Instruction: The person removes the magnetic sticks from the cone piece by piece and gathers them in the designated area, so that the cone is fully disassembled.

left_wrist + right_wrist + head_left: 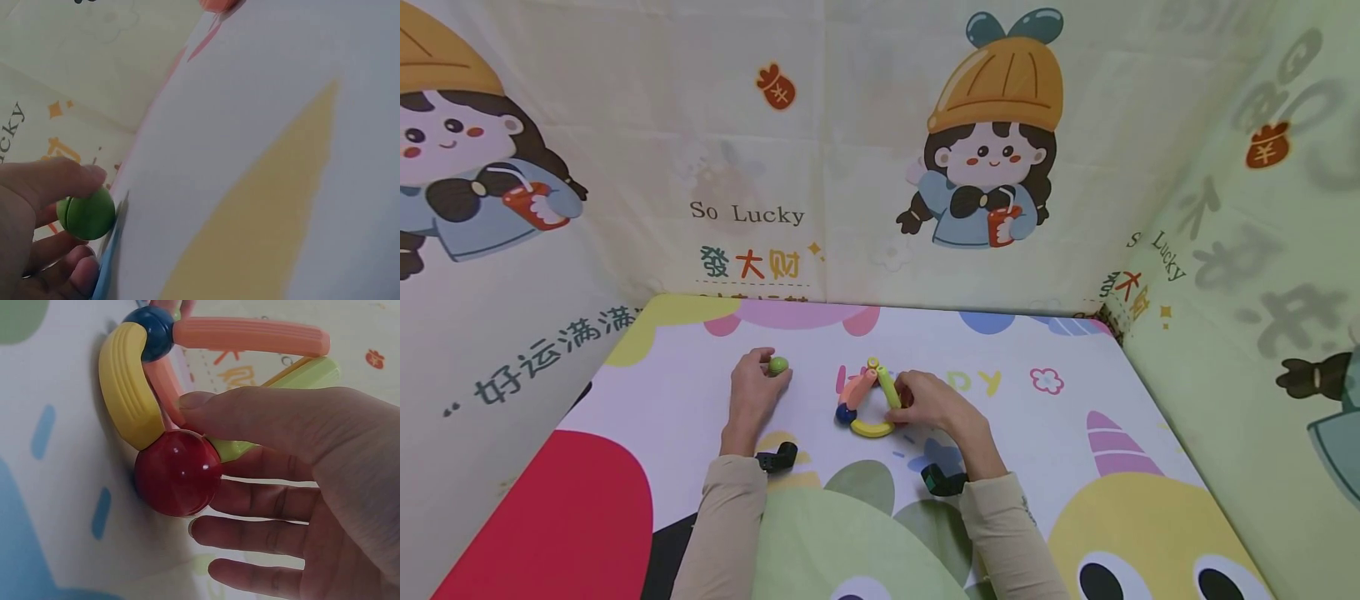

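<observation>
My left hand (756,392) pinches a green ball (90,214) between thumb and fingers, over the left part of the table. In the left wrist view a groove runs down the ball's side. To its right stands a frame of toy rods and balls. It has a curved yellow rod (127,384), a dark blue ball (154,332), a red ball (178,474), a salmon rod (250,336) and a lime-green rod (887,387). My right hand (936,404) grips the lime-green rod beside the red ball, thumb in front and index finger behind. In the head view this hand hides the red ball.
The printed tabletop (688,433) carries cartoon shapes and letters. Behind it hangs a patterned cloth wall (850,167), and another cloth side (1232,275) closes off the right. A dark wrist device sits by each hand.
</observation>
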Available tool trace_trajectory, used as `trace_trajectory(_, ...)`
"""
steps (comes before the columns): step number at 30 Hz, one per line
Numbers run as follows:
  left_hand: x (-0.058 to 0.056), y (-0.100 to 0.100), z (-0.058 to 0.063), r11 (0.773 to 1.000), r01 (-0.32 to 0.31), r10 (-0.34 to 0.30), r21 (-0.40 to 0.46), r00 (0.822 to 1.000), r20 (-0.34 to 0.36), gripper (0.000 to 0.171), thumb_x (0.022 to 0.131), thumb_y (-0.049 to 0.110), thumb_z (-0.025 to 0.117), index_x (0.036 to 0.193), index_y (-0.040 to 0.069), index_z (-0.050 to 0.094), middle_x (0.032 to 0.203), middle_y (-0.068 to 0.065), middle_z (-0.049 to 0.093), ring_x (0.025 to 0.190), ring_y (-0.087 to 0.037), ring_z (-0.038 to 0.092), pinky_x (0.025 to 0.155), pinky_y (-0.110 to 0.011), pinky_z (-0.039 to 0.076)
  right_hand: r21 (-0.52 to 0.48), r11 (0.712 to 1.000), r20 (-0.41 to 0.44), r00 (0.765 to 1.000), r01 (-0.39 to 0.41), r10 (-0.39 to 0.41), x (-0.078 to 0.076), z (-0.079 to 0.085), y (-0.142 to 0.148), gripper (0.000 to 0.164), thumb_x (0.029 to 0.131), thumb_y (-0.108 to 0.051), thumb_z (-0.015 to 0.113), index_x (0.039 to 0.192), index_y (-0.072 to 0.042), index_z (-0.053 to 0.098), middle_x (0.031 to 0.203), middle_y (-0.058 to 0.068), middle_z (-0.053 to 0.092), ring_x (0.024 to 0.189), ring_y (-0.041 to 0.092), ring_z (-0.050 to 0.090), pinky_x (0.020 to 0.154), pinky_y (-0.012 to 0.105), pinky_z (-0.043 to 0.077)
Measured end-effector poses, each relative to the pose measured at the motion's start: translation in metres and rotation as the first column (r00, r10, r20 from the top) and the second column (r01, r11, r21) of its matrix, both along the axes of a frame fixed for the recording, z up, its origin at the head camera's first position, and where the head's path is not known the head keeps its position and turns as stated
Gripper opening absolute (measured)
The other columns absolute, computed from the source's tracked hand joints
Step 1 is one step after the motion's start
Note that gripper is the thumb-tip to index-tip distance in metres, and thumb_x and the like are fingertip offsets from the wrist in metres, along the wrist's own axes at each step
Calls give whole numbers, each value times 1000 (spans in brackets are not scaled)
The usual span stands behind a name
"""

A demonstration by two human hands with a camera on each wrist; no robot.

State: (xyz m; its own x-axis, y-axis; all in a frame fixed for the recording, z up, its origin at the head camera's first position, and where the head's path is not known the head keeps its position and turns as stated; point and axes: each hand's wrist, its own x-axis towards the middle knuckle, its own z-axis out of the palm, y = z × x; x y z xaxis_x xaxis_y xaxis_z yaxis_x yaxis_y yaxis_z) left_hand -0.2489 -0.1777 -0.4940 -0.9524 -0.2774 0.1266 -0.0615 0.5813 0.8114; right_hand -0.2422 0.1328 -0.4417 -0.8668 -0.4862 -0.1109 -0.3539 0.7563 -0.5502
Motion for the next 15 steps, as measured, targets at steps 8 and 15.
trace_trajectory(8,-1,2,11,997,-17,14,-74,999,-41,55,91,35,69,133,2,57,135,-21,55,122,-37,48,104,-51,42,-1,999,12,999,40,-40,2,7,1,39,83,-35,80,108,-11,64,90,4,63,80,17,57,73,29,51)
trace_trajectory(15,0,16,34,996,0,-5,-90,999,-51,54,93,37,67,135,5,58,141,-20,50,126,-37,45,104,-52,44,-23,997,-12,997,76,-76,3,15,4,47,82,-37,79,117,-12,61,99,5,64,83,17,57,72,30,52)
